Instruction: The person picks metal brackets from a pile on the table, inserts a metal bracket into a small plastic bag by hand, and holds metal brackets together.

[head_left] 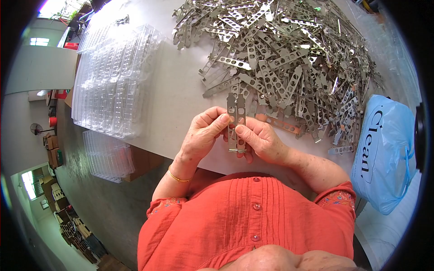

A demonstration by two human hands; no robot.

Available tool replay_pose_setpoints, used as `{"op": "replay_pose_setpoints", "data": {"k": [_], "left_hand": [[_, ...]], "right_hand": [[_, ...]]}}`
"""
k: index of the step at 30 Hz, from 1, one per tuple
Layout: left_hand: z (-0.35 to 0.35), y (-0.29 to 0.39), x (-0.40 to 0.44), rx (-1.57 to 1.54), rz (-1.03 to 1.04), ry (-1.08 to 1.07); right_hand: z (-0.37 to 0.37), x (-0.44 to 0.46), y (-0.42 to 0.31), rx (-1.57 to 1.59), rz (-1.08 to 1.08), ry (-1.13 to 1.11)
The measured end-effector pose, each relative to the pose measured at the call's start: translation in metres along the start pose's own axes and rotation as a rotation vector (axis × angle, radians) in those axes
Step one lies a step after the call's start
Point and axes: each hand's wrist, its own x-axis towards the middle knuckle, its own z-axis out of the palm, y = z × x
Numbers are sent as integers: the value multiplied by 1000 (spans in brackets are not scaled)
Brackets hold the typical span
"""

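Note:
Two slim metal brackets [236, 108] with punched holes stand side by side between my hands, over the near edge of the table. My left hand [207, 131] pinches them from the left, thumb on the front face. From the other side my right hand [262, 139] grips them, its thumb pressed near the middle and fingers curled behind. The brackets' lower ends are bent into short tabs. Just beyond my hands spreads a large heap of similar metal brackets [280, 58], piled loosely.
Stacked clear plastic trays [115, 86] stand on the table's left side. More clear trays [108, 156] sit lower down, beside a cardboard box [144, 163]. A blue plastic bag [384, 153] lies at the right edge. Pale table surface [176, 99] shows between trays and heap.

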Motion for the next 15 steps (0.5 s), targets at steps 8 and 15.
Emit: {"op": "replay_pose_setpoints", "data": {"k": [8,15], "left_hand": [[1,1,0,5,-5,-5],[-1,-1,0,-3,2,1]], "right_hand": [[1,0,-2,8,15,-4],[0,-1,-4,-9,22,-4]]}}
